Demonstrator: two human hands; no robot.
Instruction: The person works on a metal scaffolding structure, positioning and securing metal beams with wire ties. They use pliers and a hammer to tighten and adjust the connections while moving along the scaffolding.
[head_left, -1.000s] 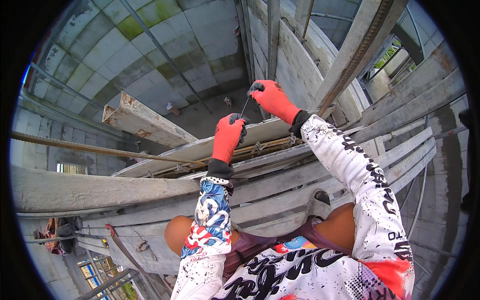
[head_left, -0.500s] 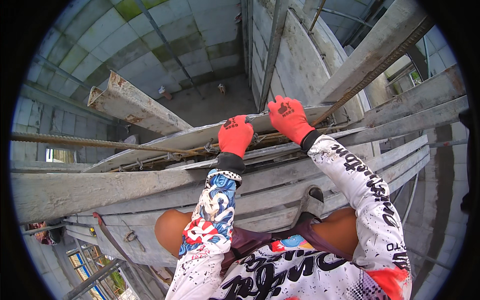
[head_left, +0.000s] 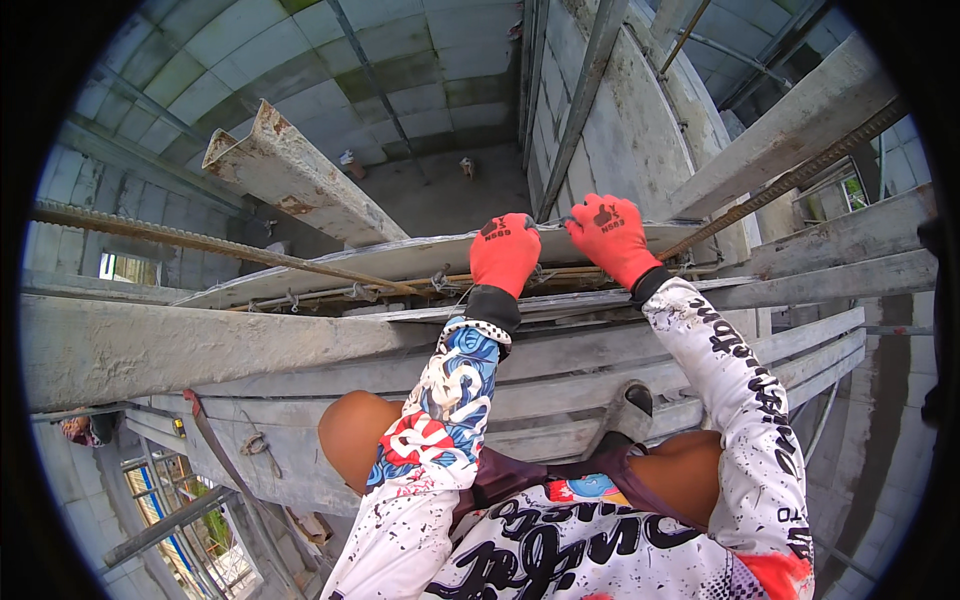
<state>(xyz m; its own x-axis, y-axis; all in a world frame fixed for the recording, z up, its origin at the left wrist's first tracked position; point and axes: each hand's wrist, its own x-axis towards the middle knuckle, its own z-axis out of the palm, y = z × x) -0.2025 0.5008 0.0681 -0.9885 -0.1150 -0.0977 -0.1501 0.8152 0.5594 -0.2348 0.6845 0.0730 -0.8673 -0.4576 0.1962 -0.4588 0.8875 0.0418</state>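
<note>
Both of my hands wear red gloves and are at the top edge of a thin grey panel (head_left: 330, 268). My left hand (head_left: 503, 256) is closed, its knuckles up, over the row of wire ties and thin bars along that edge. A little to its right, my right hand (head_left: 612, 243) is also closed, with dark fingertips curled toward the left hand. Whatever lies inside either fist is hidden by the gloves. Below the hands run thin rebar and twisted tie wires (head_left: 440, 280) between the panel and the nearer boards.
A rusty steel channel (head_left: 300, 180) juts up at the left. Ribbed rebars (head_left: 230, 240) slant in from both sides. Long grey beams (head_left: 200, 345) cross in front of my knees. My shoe (head_left: 628, 412) rests on planks. Beyond the panel, a deep block-walled space (head_left: 440, 200) drops away.
The whole view has shifted, so the structure sits further right and slightly higher at the far side. Both hands remain closed at about the same place along the panel edge.
</note>
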